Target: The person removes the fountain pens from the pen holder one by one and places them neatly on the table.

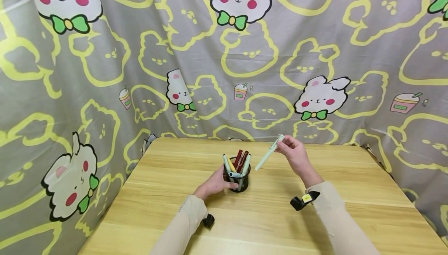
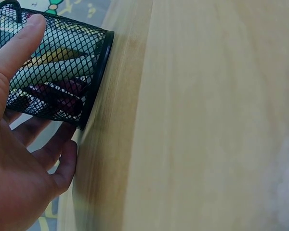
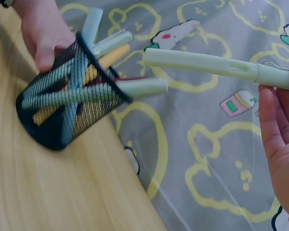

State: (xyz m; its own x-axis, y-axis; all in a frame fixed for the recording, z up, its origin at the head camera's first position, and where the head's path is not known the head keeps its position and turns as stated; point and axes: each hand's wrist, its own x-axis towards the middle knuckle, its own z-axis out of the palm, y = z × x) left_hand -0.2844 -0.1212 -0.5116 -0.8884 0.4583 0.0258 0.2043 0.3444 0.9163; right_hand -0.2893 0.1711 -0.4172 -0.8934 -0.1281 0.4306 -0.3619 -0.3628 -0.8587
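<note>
Left hand (image 1: pixel 214 185) grips mesh cup (image 1: pixel 239 183); right hand (image 1: pixel 296 156) pinches pale-green pen (image 1: pixel 268 153).

The wooden counter (image 1: pixel 350 192) carries a black mesh cup (image 1: pixel 238 181) near its middle, and the cup is full of pens (image 1: pixel 241 161).

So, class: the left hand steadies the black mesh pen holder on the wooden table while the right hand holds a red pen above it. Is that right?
Not quite. The pen in the right hand is pale green, not red, as the head view shows. The rest stands: the left hand steadies the black mesh pen holder on the wooden table.
</note>
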